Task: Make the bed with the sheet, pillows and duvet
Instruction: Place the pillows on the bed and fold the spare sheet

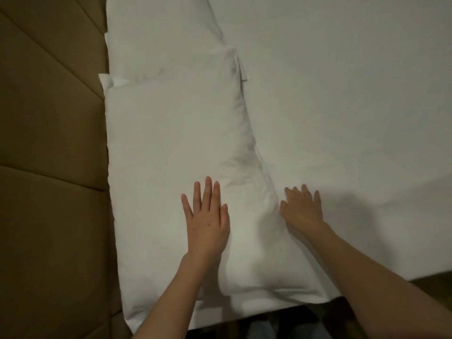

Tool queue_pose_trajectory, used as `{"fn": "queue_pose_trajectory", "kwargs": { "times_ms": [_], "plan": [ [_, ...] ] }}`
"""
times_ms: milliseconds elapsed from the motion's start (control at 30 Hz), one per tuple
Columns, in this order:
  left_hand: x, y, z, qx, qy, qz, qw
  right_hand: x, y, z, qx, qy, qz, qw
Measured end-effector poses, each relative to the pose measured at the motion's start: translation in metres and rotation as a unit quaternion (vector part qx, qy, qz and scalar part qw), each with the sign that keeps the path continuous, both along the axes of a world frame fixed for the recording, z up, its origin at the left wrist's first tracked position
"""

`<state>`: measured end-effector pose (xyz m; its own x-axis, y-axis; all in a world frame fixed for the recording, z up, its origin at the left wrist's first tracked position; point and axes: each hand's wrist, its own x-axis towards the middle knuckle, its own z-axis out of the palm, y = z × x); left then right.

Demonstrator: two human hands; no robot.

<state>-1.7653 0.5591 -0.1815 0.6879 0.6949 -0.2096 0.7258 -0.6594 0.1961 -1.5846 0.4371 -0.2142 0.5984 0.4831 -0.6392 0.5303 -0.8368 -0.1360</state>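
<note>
Pressing flat with straight, spread fingers, the left hand (208, 223) lay on the near pillow (176, 148), while the right hand (302, 209), fingers also straight, rested on the white sheet (342, 94) just beside it. A second pillow (161, 30) sat beyond, both against the tan padded headboard (49, 118).

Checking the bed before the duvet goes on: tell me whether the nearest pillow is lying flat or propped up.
Lying flat. The near pillow rests on the sheet beside the headboard, left hand pressed flat on it.
</note>
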Motion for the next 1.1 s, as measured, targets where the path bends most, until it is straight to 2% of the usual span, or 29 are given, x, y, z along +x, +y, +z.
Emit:
{"fn": "queue_pose_trajectory", "kwargs": {
  "times_ms": [100, 233, 333, 500, 633, 733, 867, 967, 1100],
  "plan": [
    [0.009, -0.017, 0.028, -0.062, 0.020, -0.028, 0.998, -0.009, -0.026, 0.031, 0.013, 0.012, 0.030, 0.999],
    [0.050, -0.064, 0.065, -0.143, -0.011, -0.132, 0.981, -0.009, -0.086, 0.079, 0.047, 0.034, -0.021, 0.998],
    [0.094, -0.113, 0.090, -0.141, 0.005, -0.247, 0.959, 0.000, -0.150, 0.114, 0.090, 0.052, -0.121, 0.987],
    [0.159, -0.212, 0.120, -0.084, 0.005, -0.433, 0.898, 0.011, -0.278, 0.161, 0.134, 0.035, -0.300, 0.944],
    [0.194, -0.304, 0.137, -0.105, 0.013, -0.532, 0.840, 0.006, -0.384, 0.183, 0.168, 0.034, -0.433, 0.885],
    [0.213, -0.371, 0.140, -0.158, 0.061, -0.553, 0.816, -0.004, -0.452, 0.192, 0.210, 0.043, -0.523, 0.825],
    [0.225, -0.437, 0.142, -0.234, 0.101, -0.529, 0.809, -0.019, -0.513, 0.189, 0.259, 0.050, -0.637, 0.724],
    [0.235, -0.468, 0.136, -0.269, 0.137, -0.510, 0.806, -0.027, -0.546, 0.174, 0.265, 0.079, -0.688, 0.671],
    [0.253, -0.486, 0.123, -0.327, 0.187, -0.428, 0.821, -0.018, -0.572, 0.146, 0.299, 0.136, -0.768, 0.550]
  ]
}}
